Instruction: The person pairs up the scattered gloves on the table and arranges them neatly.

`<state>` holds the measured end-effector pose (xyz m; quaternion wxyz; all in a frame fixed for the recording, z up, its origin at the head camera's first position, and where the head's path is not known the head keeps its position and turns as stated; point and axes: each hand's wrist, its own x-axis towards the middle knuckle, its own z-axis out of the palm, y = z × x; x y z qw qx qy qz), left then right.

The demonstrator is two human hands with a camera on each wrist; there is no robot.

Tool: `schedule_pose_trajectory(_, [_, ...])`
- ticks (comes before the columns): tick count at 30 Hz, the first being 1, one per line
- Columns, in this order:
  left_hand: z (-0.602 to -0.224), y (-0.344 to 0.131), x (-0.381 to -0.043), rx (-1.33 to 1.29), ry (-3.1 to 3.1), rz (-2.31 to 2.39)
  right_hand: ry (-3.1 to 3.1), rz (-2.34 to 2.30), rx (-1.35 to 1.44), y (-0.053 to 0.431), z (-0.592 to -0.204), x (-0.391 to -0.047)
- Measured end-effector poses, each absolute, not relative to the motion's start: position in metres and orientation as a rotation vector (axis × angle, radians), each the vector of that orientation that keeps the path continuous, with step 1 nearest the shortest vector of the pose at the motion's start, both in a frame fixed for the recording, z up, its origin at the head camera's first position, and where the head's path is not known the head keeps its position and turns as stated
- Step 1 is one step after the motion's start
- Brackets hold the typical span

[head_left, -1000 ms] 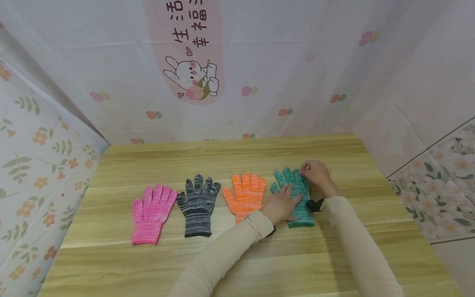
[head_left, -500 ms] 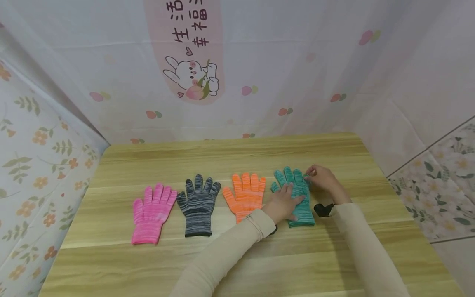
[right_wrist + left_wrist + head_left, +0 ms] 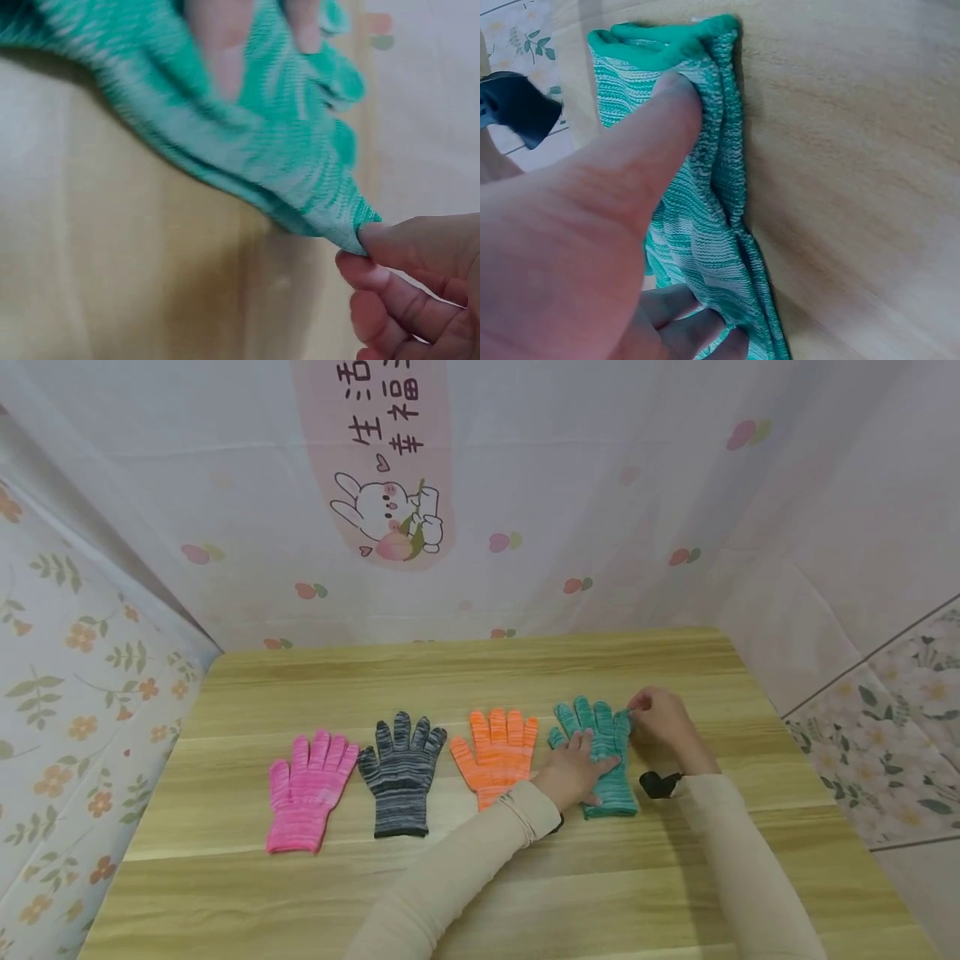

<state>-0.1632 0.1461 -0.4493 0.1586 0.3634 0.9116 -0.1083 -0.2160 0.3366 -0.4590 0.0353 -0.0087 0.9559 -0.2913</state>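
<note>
A green and white knitted glove point(image 3: 611, 789) lies on the wooden table at the right end of a row, its fingers towards the back. My left hand point(image 3: 572, 770) presses on it with spread fingers, the thumb near the cuff. In the left wrist view the thumb point(image 3: 649, 142) lies along the green cuff edge. My right hand point(image 3: 663, 720) pinches the tip of the glove's rightmost finger between thumb and index finger. The right wrist view shows that knitted fingertip point(image 3: 352, 229) pulled to a point and stretched outward.
Left of the green glove lie an orange glove point(image 3: 498, 752), a dark grey striped glove point(image 3: 402, 785) and a pink glove point(image 3: 306, 793), all flat with fingers towards the back. The left forearm crosses in front of the orange cuff. Printed cloth point(image 3: 525, 485) hangs behind the wooden table point(image 3: 480, 668).
My right hand has moved to the right, drawing the green glove's rightmost finger outward from the others. The left hand has stayed nearly still on the glove.
</note>
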Motion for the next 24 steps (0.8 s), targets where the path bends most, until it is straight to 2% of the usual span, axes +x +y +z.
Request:
schedule_pose_trajectory(9, [-0.455, 0.146, -0.164, 1.062, 2.634, -0.283, 2.906, -0.879, 0.004, 0.333, -0.471, -0.216])
schedule_pose_trajectory(13, [-0.461, 0.147, -0.167, 1.065, 2.599, -0.24, 2.912, -0.911, -0.07, 0.321, -0.46, -0.191])
schedule_pose_trajectory(19, [-0.477, 0.142, -0.168, 1.167, 2.589, -0.181, 2.831, -0.705, -0.275, 0.3, -0.46, -0.138])
schedule_pose_trajectory(24, [-0.481, 0.132, -0.16, 1.226, 2.576, 0.09, 2.864, -0.704, -0.26, 0.295, -0.467, -0.122])
